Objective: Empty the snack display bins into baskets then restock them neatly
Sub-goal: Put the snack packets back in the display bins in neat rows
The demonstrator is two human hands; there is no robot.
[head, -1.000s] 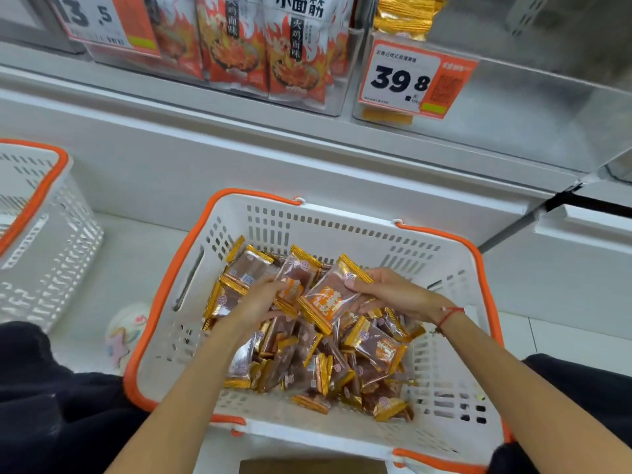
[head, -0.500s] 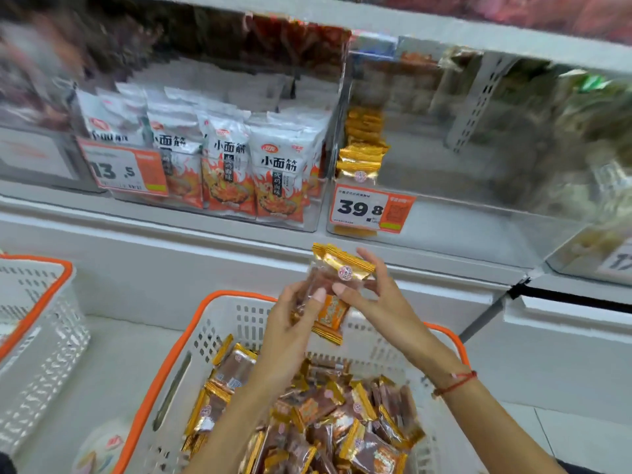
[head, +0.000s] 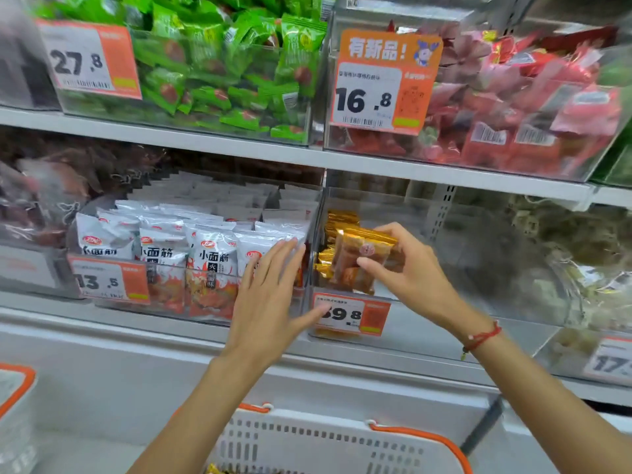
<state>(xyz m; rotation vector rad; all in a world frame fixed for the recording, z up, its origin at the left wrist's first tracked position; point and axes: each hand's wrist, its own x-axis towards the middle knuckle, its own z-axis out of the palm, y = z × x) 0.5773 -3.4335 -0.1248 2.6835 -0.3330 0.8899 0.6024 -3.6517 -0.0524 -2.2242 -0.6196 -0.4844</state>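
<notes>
The right hand [head: 415, 271] had carried the gold packets [head: 362, 258] up from the basket [head: 342, 439] — restocking had begun — pinching them beside the stacked row, the left hand [head: 270, 295] released.

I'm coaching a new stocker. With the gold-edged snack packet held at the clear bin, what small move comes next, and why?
Probably set the gold-edged snack packet, pinched in the right hand, against the row of gold packets standing at the left of the clear plastic bin. The rest of that bin looks bare, and the left hand is open.
</notes>
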